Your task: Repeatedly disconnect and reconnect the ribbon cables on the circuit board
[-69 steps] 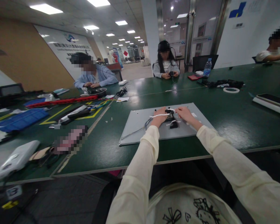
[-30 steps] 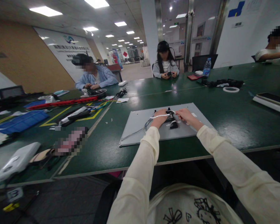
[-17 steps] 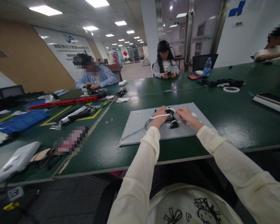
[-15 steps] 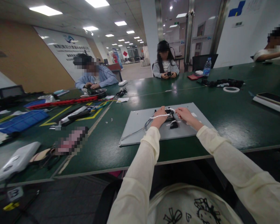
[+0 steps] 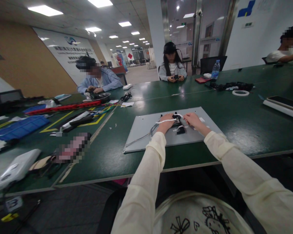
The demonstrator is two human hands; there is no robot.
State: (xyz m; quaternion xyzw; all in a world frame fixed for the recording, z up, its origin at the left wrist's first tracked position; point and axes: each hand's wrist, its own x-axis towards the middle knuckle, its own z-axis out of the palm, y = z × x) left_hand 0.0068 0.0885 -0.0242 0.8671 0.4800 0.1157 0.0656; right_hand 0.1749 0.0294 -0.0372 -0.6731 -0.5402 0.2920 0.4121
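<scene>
Ceiling panels (image 5: pixel 46 10) bright; green tabletop (image 5: pixel 244 122) glossy; edges stretched.

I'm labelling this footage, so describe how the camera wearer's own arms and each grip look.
The left sleeve and right sleeve are long, loose and plain cream, wrinkled along their length and bunched towards the ends. The left grip and right grip are both bare human hands, ungloved. Finer details are too small to tell.
</scene>
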